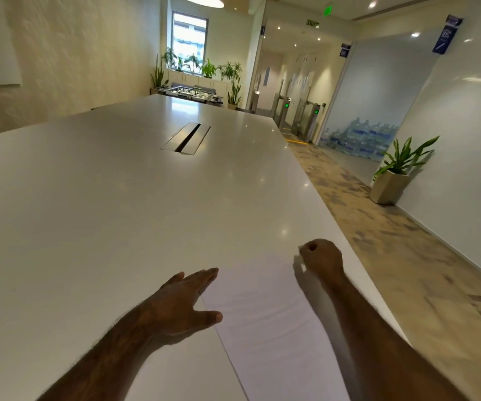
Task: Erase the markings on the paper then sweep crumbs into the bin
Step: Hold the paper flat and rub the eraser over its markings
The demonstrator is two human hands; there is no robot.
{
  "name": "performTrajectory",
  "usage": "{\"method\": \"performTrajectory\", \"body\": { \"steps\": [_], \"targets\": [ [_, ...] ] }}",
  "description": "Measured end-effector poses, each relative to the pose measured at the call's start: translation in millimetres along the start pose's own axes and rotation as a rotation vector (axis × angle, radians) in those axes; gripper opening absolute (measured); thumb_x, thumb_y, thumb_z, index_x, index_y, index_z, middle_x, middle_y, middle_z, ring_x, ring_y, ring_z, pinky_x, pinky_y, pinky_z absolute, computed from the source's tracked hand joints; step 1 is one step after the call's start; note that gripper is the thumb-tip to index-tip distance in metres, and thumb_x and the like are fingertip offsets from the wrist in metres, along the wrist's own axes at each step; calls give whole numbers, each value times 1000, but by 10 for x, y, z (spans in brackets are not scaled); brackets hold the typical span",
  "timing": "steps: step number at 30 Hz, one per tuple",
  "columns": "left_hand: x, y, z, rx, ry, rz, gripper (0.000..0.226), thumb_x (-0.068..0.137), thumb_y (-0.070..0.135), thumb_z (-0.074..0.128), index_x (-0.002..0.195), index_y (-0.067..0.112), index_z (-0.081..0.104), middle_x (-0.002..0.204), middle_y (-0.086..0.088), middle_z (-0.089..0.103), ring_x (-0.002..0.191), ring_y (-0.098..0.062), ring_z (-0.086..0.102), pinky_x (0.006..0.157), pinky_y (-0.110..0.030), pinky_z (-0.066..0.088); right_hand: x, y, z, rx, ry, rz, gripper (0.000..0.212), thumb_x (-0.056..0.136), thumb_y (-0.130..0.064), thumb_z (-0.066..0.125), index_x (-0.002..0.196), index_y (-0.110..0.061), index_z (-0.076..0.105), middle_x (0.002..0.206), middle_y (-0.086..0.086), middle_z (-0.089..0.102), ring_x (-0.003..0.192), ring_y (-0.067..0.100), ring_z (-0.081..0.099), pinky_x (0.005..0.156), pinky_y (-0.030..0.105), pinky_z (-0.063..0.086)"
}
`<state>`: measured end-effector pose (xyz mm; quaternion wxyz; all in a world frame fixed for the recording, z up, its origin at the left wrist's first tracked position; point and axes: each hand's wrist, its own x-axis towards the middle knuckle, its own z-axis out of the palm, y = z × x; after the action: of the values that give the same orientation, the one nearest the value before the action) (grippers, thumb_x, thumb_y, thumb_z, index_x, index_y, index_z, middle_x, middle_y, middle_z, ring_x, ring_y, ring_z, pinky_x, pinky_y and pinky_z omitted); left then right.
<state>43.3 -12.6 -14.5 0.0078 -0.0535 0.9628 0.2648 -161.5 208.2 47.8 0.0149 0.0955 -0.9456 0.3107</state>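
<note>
1 sheet of white paper (265,319) lies flat on the white bench (94,204), close to its right edge and near the viewer; its near end runs out of the bottom of the view. Surface looks faintly rippled; any markings are too faint to make out.

Left hand (185,299): fingers straight and together, thumb spread apart, palm down at the paper's left edge. Fingertips and thumb overlap the sheet; it holds nothing.

Right hand (321,257): curled into a fist at the paper's far right corner, wrist toward the bench edge. A small pale bit shows at the fingertips; whether the fist holds anything cannot be told. It throws a shadow on the sheet.

Both forearms are bare.

Further along the bench, a metal cable hatch (185,138) with a dark slot sits in the middle of the top. Right of the bench: patterned carpet (378,241), 1 potted plant (398,172) against the white wall, stacked water bottles (360,138) beyond it. More plants (204,68) stand below a window at the far end.
</note>
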Motion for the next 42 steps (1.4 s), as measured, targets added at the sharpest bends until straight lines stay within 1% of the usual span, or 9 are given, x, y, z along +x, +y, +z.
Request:
{"method": "performTrajectory", "body": {
  "steps": [3, 5, 10, 14, 24, 28, 31, 35, 42],
  "targets": [
    [20, -19, -6, -1, 4, 0, 92, 86, 63, 57, 155, 32, 6, 161, 18, 13, 145, 6, 12, 117, -20, -5, -322, -278, 208, 824, -522, 246, 33, 96, -8, 51, 65, 0, 58, 66, 19, 57, 64, 29, 56, 64, 38, 51],
    [25, -52, 4, -2, 0, -14, 92, 85, 64, 56, 155, 32, 6, 161, 18, 13, 145, 5, 13, 118, -22, -4, -378, -329, 353, 1061, -551, 400, 32, 97, -1, 46, 68, 3, 58, 69, 17, 60, 74, 31, 60, 78, 39, 54],
    [-13, -3, -12, 47, -24, 2, 86, 88, 67, 49, 155, 35, 5, 161, 19, 8, 144, 7, 4, 117, -21, -6, -51, -49, 80, 433, 368, 79, 16, 82, -6, 68, 67, -5, 62, 56, 9, 58, 55, 27, 58, 50, 24, 45],
    [-14, 13, -41, 97, -52, 46, 112, 61, 97, 16, 154, 36, 13, 160, 23, 1, 143, 9, -5, 114, -19, -8, -435, -100, 160, 234, 52, -109, 12, 91, -25, 60, 91, -14, 65, 85, 2, 67, 81, 22, 63, 74, 31, 50],
    [-39, 64, -54, 121, -72, 3, 95, 78, 79, 49, 154, 36, 12, 160, 22, 0, 145, 6, -4, 119, -26, -5, -1350, -449, 518, 3, -270, -466, 11, 83, -23, 65, 89, -20, 74, 88, -6, 71, 79, 4, 63, 72, 16, 50],
    [-45, 68, -52, 117, -69, 3, 93, 79, 75, 52, 154, 37, 13, 160, 23, 0, 145, 7, -5, 120, -27, -6, -1123, -424, 404, -64, -128, -440, 15, 82, -19, 64, 91, -17, 77, 91, -1, 74, 83, 11, 67, 83, 28, 54],
    [-47, 76, -56, 120, -69, 8, 91, 82, 71, 53, 154, 36, 11, 161, 22, 0, 145, 6, -5, 120, -28, -5, -1205, -510, 422, -56, -365, -511, 11, 82, -21, 68, 89, -19, 77, 88, -6, 75, 78, 1, 66, 79, 16, 53],
    [-46, 73, -50, 90, -63, 1, 91, 81, 71, 54, 154, 37, 13, 160, 24, 0, 143, 10, -6, 118, -25, -7, -1099, -485, 476, -64, -176, -463, 11, 84, -22, 69, 89, -17, 77, 87, -2, 75, 75, 4, 64, 81, 14, 52],
    [-63, 97, -75, 101, -81, -5, 91, 82, 69, 56, 155, 36, 12, 161, 20, 1, 147, 2, -3, 120, -29, -5, -1108, -668, 500, -38, -301, -466, 12, 81, -19, 70, 90, -18, 78, 87, -4, 75, 76, 3, 66, 79, 18, 55]
  ]
}}
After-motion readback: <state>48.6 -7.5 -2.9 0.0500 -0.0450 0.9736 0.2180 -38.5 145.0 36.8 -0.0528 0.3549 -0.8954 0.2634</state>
